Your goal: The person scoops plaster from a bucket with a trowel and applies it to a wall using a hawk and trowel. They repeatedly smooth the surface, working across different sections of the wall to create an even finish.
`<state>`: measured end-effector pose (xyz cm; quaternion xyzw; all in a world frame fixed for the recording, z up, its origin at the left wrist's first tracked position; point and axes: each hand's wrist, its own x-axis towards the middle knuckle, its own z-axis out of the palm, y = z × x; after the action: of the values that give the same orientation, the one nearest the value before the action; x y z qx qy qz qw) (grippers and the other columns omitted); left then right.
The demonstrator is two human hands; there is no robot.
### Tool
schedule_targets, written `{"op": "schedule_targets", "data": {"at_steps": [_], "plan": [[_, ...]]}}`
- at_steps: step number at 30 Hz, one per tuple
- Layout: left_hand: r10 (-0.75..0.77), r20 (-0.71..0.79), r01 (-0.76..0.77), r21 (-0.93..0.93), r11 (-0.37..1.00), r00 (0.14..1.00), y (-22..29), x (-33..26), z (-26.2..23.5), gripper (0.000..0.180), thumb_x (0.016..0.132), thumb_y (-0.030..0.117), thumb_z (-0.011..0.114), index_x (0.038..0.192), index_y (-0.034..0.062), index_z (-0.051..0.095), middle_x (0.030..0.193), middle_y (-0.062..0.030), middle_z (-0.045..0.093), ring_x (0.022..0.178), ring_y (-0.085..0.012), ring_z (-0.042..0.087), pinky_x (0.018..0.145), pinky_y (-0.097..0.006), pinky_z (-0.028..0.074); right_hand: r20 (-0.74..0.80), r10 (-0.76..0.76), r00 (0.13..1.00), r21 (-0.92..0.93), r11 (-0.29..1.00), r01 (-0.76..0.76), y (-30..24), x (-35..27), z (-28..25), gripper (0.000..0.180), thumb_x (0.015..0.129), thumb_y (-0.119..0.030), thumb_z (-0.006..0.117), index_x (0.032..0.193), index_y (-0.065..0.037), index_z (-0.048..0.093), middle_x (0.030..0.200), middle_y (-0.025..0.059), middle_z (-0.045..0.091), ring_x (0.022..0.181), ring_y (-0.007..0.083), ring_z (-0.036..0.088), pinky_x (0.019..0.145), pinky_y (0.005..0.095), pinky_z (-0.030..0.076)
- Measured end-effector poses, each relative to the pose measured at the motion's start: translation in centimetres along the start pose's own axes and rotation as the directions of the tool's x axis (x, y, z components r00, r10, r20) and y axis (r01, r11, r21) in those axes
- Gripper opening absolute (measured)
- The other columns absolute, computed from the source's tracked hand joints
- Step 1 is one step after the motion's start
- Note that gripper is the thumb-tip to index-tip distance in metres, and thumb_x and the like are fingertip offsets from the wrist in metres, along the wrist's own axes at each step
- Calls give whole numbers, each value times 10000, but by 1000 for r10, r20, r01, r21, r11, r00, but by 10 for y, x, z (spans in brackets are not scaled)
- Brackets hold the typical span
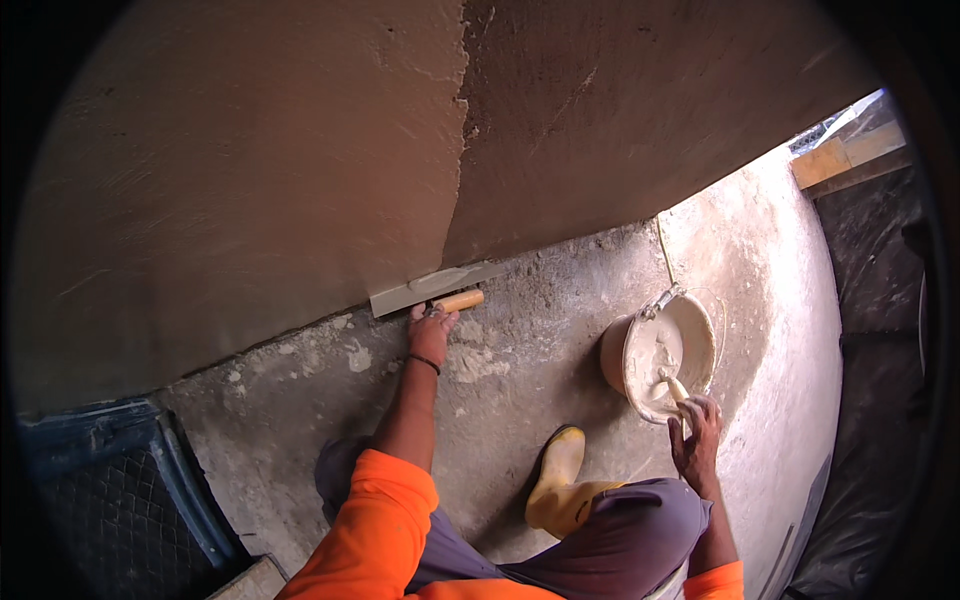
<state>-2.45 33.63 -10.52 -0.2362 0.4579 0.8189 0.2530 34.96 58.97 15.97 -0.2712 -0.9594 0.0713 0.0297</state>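
Observation:
My left hand (pixel 433 330) is at the foot of the wall, its fingers closed at one end of a plastering trowel (pixel 462 300). This trowel has a long flat blade (pixel 395 298) and an orange-brown wooden handle, and it lies along the wall's lower edge. On the right, my right hand (pixel 697 440) is closed round a tool with a pale, plaster-smeared handle (pixel 677 388). That tool's head is in the bucket (pixel 613 352) and cannot be made out. Wet, cream-coloured plaster (pixel 652 345) coats the bucket's inside.
Ahead rises a wall with smooth lighter plaster (pixel 270 180) on its left and a darker, rougher surface (pixel 600 120) on its right. A cord (pixel 664 245) runs to the bucket. A blue-framed mesh panel (pixel 110 480) stands lower left; wooden boards (pixel 850 155) are at upper right. Plaster splashes spot the floor (pixel 500 400).

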Motion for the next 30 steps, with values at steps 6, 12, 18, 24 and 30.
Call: {"op": "schedule_targets", "data": {"at_steps": [6,12,18,24,30], "plan": [[-11,163,-11,133,991,987,63,-48,36,540,1008,6,549,1491,-40,313,1335,-228,505,1213,-348,589,961,-453,608,76,-290,954,20,957,290,-53,94,-37,357,846,-177,746,1180,-92,652,1225,169,603,1267,389,518,1075,511,384],[26,191,-35,47,998,981,127,-111,98,517,1011,10,554,1484,-23,348,1368,-246,514,1220,-350,603,962,-474,607,197,-557,807,35,827,561,-157,153,-31,440,936,-191,621,1355,-69,564,1401,194,535,1334,384,501,1148,513,370],[117,380,-136,24,990,917,209,-178,149,461,1006,24,546,1442,-40,409,1322,-198,579,1152,-301,648,924,-444,607,-158,-762,628,-179,647,741,-250,205,-33,496,969,-136,515,1447,-16,465,1429,220,521,1326,367,528,1149,513,375],[358,546,-405,-38,914,757,303,-262,192,398,993,61,566,1365,-63,500,1219,-166,644,1078,-248,679,887,-410,611,-474,-754,455,-300,624,722,-301,227,-141,451,946,-151,555,1375,-18,517,1252,183,628,1172,329,631,1069,480,449],[494,658,-579,-107,808,567,303,-296,167,346,963,2,562,1308,-19,563,1143,-107,668,1025,-219,677,898,-393,583,-203,-715,668,-17,685,728,-308,190,-172,325,950,-171,557,1232,-11,591,1135,211,669,1047,353,668,953,462,509]]}}
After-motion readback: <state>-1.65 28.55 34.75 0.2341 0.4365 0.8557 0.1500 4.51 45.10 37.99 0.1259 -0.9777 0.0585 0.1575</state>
